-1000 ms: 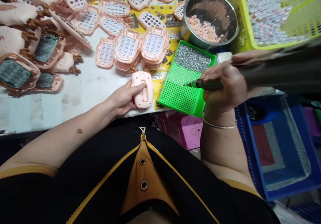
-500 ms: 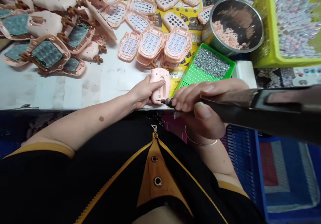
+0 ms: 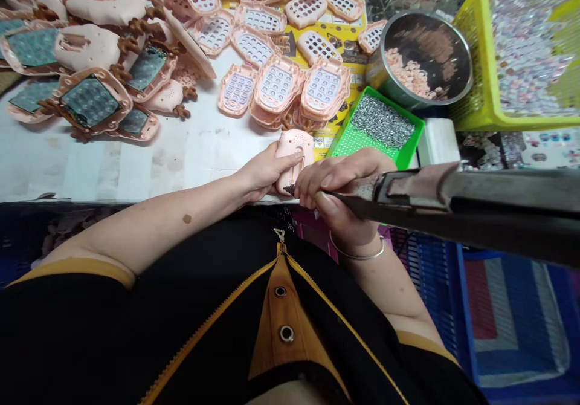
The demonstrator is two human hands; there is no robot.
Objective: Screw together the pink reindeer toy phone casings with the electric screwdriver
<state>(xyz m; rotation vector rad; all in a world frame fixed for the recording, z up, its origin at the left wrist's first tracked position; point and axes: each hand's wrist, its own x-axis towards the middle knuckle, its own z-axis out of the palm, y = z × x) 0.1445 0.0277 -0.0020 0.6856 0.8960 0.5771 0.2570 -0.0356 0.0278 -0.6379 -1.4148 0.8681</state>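
From your head view, your left hand (image 3: 263,175) pinches the pink case (image 3: 296,142), thumb on top, by the table's (image 3: 190,157) near edge. Your right hand (image 3: 342,187) is wrapped around the dark tool (image 3: 421,202), its tip at the case's low end. The case looks light, hard and maybe slippery; thin plastic could crack, so hold its sides. The tool looks heavier.

White tabletop (image 3: 190,160) beneath pink plastic shells (image 3: 236,90).

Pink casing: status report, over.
Left hand holding pink casing. Right hand gripping screwdriver, tip at casing's lower end, contact unclear. Right hand blocks view of casing's lower right.
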